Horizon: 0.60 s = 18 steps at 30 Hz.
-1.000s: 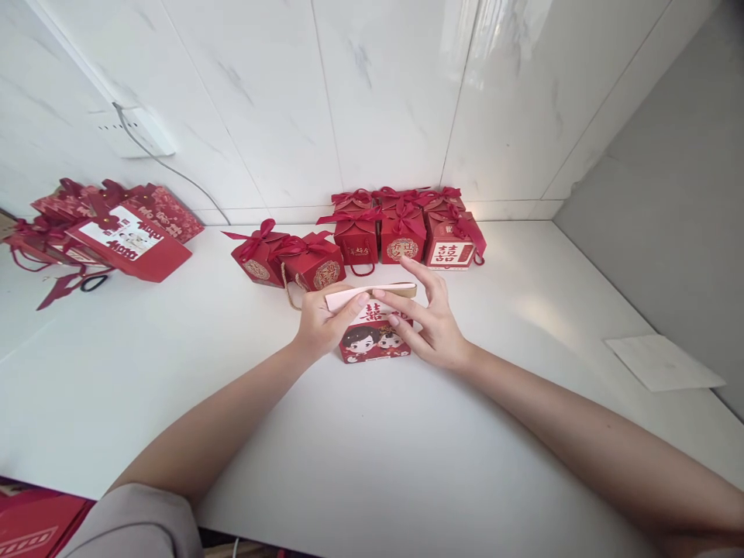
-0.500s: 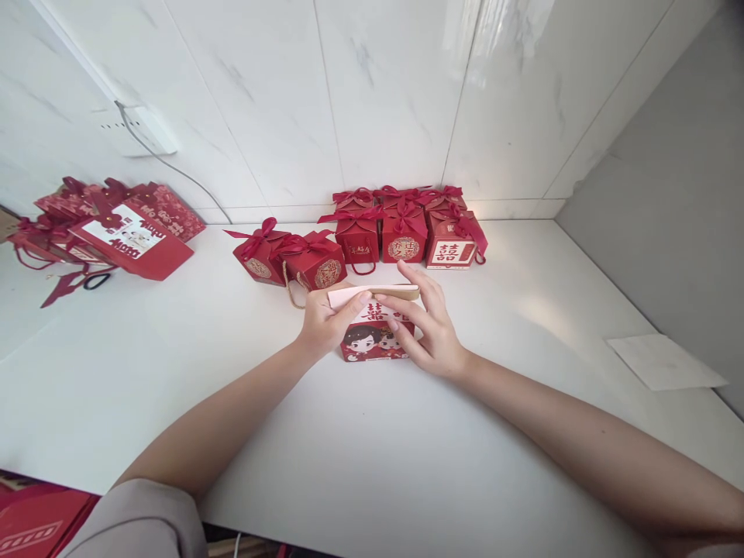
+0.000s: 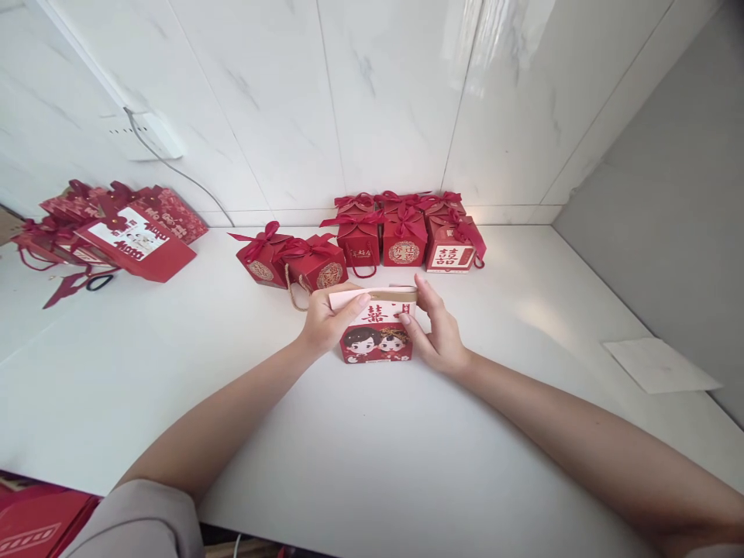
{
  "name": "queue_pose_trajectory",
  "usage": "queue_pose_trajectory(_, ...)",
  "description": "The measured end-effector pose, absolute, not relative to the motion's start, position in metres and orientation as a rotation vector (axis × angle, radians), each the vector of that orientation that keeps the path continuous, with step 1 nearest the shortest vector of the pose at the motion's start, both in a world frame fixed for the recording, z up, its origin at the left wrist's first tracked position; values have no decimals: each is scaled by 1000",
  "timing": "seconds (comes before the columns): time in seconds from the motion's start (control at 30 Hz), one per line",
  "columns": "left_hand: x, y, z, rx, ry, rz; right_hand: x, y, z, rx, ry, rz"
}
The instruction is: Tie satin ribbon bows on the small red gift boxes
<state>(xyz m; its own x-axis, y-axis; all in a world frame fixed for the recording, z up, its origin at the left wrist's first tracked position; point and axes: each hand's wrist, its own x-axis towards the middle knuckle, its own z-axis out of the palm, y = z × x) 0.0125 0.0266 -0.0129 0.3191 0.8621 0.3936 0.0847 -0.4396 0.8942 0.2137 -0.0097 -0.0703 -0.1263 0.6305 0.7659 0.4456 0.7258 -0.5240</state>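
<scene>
A red and white paper gift box (image 3: 377, 345) with two cartoon faces and red characters stands upright on the table in front of me. My left hand (image 3: 331, 319) grips its upper left corner, thumb on the front and fingers hidden behind. My right hand (image 3: 439, 333) holds the upper right side between thumb and fingers. A pale flap and a brown strip (image 3: 395, 296) run along the top edge between my hands. Whether the top is fully closed, I cannot tell.
Behind my hands, several red gift boxes (image 3: 404, 240) with ribbon bows stand by the tiled wall. To the left lie more red bags (image 3: 139, 240) and black-handled scissors (image 3: 100, 282). A white sheet (image 3: 659, 364) lies at right on the white table (image 3: 349, 465).
My right hand has moved from the middle of the top edge to the right side of the box, uncovering the faces and brown strip. My left hand keeps its grip.
</scene>
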Motion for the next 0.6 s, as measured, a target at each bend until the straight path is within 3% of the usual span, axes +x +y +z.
queue_pose_trajectory(0.37,17,16,0,1819,1032,1203,208,-19,-66,-914,-1749,368)
queue_pose_trajectory(0.6,13,25,-9,1631,943,1168,205,-17,-58,-911,-1527,780)
